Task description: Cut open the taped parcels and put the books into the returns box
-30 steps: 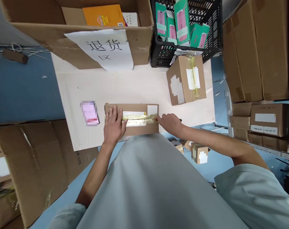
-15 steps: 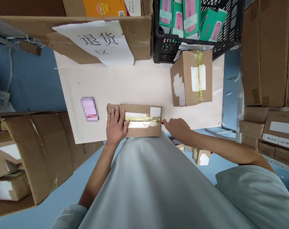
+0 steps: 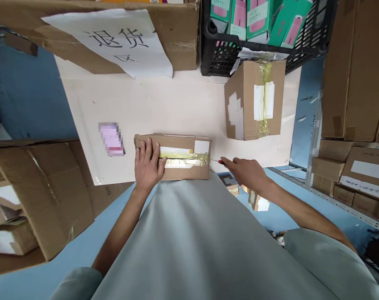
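The taped carton lies at the counter's six-o'clock edge; the left hand, fingers apart, presses its nine-o'clock end, presumably to steady it; at three, the right hand clamps a slim tool, tip towards the tape

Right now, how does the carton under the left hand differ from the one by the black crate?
The near carton is long and slim; the far carton is blockier. The left hand rests on the near carton, while no hand touches the far carton. Both are brown, with yellowish tape and white labels.
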A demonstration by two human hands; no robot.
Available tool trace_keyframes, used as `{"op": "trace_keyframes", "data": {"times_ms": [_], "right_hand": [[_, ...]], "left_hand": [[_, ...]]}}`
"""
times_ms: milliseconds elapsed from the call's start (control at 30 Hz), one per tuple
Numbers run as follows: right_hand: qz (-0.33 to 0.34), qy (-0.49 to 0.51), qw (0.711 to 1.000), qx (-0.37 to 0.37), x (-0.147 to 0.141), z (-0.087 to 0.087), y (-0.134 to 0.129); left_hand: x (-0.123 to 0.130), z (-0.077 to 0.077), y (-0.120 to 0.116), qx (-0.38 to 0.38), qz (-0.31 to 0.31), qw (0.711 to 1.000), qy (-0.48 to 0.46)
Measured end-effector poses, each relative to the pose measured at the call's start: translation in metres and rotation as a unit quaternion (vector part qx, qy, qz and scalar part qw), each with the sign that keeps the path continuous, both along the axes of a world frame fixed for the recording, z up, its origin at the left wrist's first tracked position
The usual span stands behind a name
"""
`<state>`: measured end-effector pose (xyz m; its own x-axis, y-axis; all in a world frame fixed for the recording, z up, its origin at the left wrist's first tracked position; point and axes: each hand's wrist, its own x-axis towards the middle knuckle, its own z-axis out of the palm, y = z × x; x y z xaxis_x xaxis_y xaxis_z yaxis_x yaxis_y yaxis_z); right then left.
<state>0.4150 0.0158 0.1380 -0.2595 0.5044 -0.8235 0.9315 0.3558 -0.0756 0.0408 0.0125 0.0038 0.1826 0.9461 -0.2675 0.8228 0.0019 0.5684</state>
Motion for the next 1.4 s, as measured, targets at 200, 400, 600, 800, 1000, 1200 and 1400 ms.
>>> {"op": "trace_keyframes", "data": {"times_ms": [200, 400, 600, 800, 1000, 1200, 1400], "right_hand": [[0.045, 0.012, 0.998, -0.033, -0.029, -0.004, 0.012], [0.06, -0.02, 0.998, -0.019, -0.047, 0.003, 0.008], [0.086, -0.018, 0.996, -0.027, -0.043, -0.004, 0.013], [0.07, -0.02, 0.997, 0.015, -0.033, -0.02, 0.002], [0.01, 0.051, 0.993, 0.106, -0.006, -0.064, -0.024], [-0.075, 0.104, 0.978, 0.163, -0.002, -0.102, -0.045], [-0.213, 0.118, 0.951, 0.191, -0.011, -0.074, -0.085]], "left_hand": [[0.001, -0.001, -0.001, 0.005, -0.001, 1.0, 0.013], [0.002, -0.001, -0.002, 0.008, -0.004, 1.0, 0.006], [0.001, -0.002, -0.002, 0.017, -0.012, 1.0, 0.004], [0.0, -0.006, -0.002, 0.033, -0.024, 0.999, 0.008], [-0.002, -0.008, -0.002, 0.057, -0.025, 0.998, -0.003], [-0.002, -0.009, -0.005, 0.065, -0.031, 0.997, -0.008], [-0.005, -0.013, -0.012, 0.084, -0.024, 0.996, -0.001]]}}
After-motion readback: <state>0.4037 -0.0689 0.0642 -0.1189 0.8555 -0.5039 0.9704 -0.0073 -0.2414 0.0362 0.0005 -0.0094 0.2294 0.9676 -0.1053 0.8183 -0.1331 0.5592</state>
